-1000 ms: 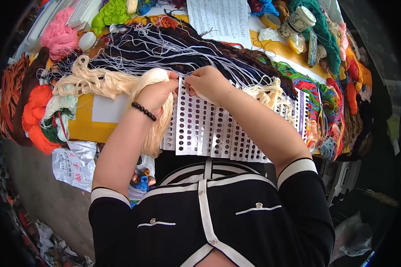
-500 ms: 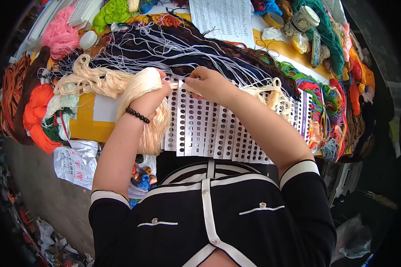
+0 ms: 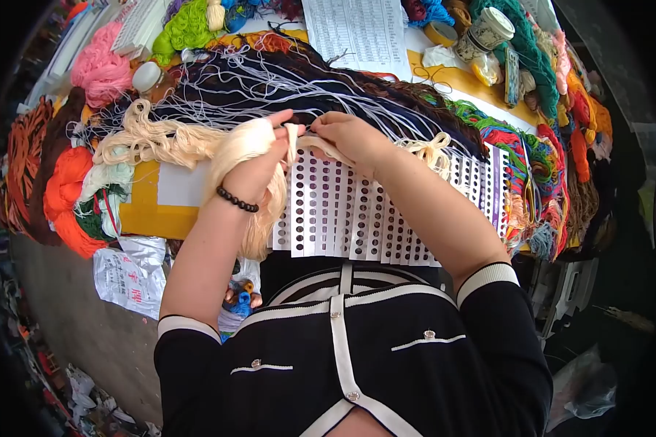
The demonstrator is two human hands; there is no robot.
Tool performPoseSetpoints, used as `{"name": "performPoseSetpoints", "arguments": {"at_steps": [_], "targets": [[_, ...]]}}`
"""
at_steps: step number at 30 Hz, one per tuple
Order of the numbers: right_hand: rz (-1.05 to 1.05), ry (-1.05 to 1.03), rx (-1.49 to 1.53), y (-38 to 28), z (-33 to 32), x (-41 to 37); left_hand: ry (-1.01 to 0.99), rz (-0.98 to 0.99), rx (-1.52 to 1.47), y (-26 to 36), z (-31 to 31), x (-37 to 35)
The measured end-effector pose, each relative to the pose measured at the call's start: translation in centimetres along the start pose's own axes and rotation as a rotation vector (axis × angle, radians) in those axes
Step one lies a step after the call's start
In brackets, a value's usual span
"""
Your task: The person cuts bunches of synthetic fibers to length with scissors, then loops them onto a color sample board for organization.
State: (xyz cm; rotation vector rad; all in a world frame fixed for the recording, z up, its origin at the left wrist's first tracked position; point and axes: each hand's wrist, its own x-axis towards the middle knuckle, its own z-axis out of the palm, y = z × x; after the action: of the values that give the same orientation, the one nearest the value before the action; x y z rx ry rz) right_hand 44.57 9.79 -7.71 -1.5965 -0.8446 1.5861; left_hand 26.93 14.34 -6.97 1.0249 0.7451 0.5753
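A thick skein of cream thread [image 3: 242, 147] drapes over my left hand [image 3: 256, 172] and hangs down past the wrist, hiding part of the hand. One finger of that hand points outward, and a narrow strand loops over the others. Just to the right, my right hand [image 3: 348, 140] pinches the cream strand, which runs on beneath its palm. Under both hands lie overlapping white thread cards [image 3: 335, 211] with rows of punched holes. More cream thread [image 3: 162, 140] spreads to the left, and a looped end [image 3: 431, 150] lies right of my right hand.
Dark and pale lilac threads [image 3: 270, 80] lie behind my hands. A printed sheet [image 3: 357, 36], a patterned cup [image 3: 488, 33] and a capped jar [image 3: 147, 76] stand or lie farther back. Orange skeins [image 3: 71, 197] are at left, multicoloured skeins [image 3: 539, 175] at right.
The cream strand has been drawn away from the cards and now loops over my left fingers. My left hand has shifted slightly right, with a finger extended; my right hand keeps its pinch.
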Motion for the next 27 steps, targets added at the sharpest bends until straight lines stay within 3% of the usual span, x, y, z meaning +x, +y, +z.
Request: {"name": "performPoseSetpoints", "arguments": {"at_steps": [1, 3, 5, 7, 8, 9, 11, 13, 14, 17, 21, 27], "targets": [[0.057, -0.057, 0.232, 0.0, -0.3, 0.2, -0.042, 0.046, 0.167, -0.1, 0.4, 0.1], [0.094, -0.035, 0.200, -0.4, -0.3, 0.0, -0.131, 0.356, 0.735, -2.3, -0.8, 1.9], [0.099, 0.008, 0.149, -0.3, 0.0, 0.3, -0.112, 0.320, 0.887, -1.4, -0.5, 1.7], [0.128, 0.032, -0.002, -1.0, 0.3, -0.1, -0.089, 0.284, 0.866, -0.8, -1.2, 1.8], [0.153, 0.041, -0.138, -1.6, 0.5, -0.6, -0.111, 0.141, 0.522, -0.6, -1.7, 2.2], [0.178, 0.048, -0.272, -2.1, 0.7, -1.0, 0.074, 0.018, 0.183, -0.8, -1.9, 1.5], [0.202, 0.027, -0.341, -1.9, 0.5, -0.5, 0.159, -0.109, -0.074, -0.2, -4.7, 1.4], [0.063, 0.063, -0.642, -0.8, 0.3, 1.0, 0.209, -0.125, -0.099, 1.3, -5.9, 0.7], [0.051, 0.063, -0.653, -0.9, 0.3, 0.9, 0.223, -0.128, -0.105, 1.8, -6.8, 0.5], [0.072, -0.018, -0.506, -0.2, 0.1, 1.4, 0.288, -0.151, -0.129, 3.3, -8.3, -0.2], [0.129, -0.038, -0.426, -0.5, 0.2, 1.4, 0.205, -0.124, -0.220, 5.4, -11.9, -1.4], [0.142, -0.070, -0.398, -0.4, 0.0, 1.8, 0.179, -0.148, -0.272, 8.0, -11.2, -1.9]]}}
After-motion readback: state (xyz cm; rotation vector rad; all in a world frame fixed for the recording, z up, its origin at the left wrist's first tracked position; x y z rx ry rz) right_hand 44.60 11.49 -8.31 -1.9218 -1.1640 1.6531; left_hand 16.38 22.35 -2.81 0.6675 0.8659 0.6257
